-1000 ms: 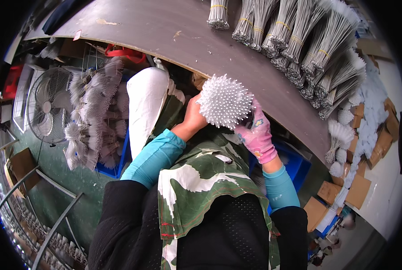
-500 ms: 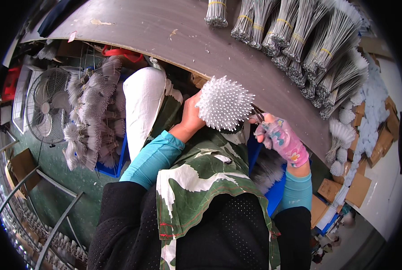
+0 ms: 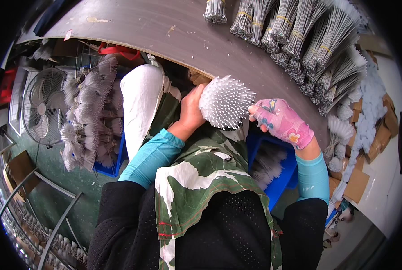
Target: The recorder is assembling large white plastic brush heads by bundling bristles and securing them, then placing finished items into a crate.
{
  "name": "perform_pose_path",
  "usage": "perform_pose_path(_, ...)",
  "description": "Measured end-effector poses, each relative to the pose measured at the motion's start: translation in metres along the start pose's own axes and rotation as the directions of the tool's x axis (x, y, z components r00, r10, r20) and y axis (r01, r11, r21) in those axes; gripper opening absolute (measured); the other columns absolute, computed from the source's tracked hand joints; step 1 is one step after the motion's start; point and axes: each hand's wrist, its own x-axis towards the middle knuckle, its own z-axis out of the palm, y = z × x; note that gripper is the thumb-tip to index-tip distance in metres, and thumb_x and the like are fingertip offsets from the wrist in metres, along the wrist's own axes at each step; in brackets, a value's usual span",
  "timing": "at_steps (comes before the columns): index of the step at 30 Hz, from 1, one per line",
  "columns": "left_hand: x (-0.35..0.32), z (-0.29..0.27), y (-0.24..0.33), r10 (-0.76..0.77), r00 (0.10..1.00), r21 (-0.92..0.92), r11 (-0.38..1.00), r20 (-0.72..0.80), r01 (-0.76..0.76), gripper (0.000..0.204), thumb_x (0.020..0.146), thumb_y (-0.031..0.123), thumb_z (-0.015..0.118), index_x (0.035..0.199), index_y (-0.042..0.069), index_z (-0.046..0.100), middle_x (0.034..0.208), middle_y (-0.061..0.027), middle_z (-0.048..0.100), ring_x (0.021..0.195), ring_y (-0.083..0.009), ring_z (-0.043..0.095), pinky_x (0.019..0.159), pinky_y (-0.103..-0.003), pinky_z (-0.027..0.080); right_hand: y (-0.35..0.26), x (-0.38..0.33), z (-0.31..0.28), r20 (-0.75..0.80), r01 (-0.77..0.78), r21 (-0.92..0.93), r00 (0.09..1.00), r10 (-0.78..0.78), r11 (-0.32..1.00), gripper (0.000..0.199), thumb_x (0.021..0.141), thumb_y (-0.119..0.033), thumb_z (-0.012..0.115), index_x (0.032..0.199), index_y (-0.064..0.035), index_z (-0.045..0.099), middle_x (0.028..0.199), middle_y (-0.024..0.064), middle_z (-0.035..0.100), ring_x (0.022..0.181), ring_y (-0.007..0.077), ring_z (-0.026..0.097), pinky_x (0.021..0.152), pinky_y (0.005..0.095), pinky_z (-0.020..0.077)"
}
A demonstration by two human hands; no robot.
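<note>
My left hand [image 3: 192,108] is wrapped round a bundle of thin white-tipped stems [image 3: 227,102], whose tips fan out in a dome toward me. The lower part of the bundle is hidden behind its head. My right hand [image 3: 283,121], in a pink flowered fingerless glove, is at the right edge of the dome. Its fingers are curled with the tips pinched together near the outermost stems; whatever they grip is too small or hidden to make out. The bundle is above my lap, in front of the table edge.
Several bundles of silvery wire stems tied with yellow bands [image 3: 295,38] lie on the brown table [image 3: 156,31] at the far right. A blue bin [image 3: 282,184] with pale bristles is below my right arm. At left are hanging white bristle bundles [image 3: 90,103] and a fan [image 3: 42,108].
My right hand has turned and its forearm has swung outward to the right; the dark thin thing by its fingers no longer shows. My left hand still holds the bundle, nearly in place.
</note>
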Motion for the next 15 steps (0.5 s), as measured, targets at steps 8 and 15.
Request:
perform_pose_path(8,0.000,-0.001,0.002,-0.064,0.998,0.009,0.998,0.014,0.064,0.035,0.070,0.009,0.066,0.103,0.005,0.056,0.088,-0.0144,0.059,0.081,-0.0341,0.059,0.068,-0.038,0.048,-0.004,0.004,-0.001,-0.036,0.102,-0.203,0.993,-0.111,0.974,0.037,0.087,-0.034,0.058,0.071,-0.0003,0.060,0.058,0.0009,0.053,0.055,0.0084,0.046,0.053,0.0261,0.0387)
perform_pose_path(15,0.001,-0.004,0.007,-0.031,0.999,0.080,0.996,0.023,0.029,0.035,0.069,0.010,0.067,0.101,0.006,0.055,0.087,-0.0141,0.059,0.080,-0.0339,0.059,0.068,-0.038,0.048,-0.010,0.004,0.006,-0.093,0.124,-0.399,0.980,-0.175,0.909,0.039,0.087,-0.034,0.059,0.073,0.0025,0.060,0.055,0.0059,0.049,0.055,0.0130,0.046,0.055,0.0315,0.0393)
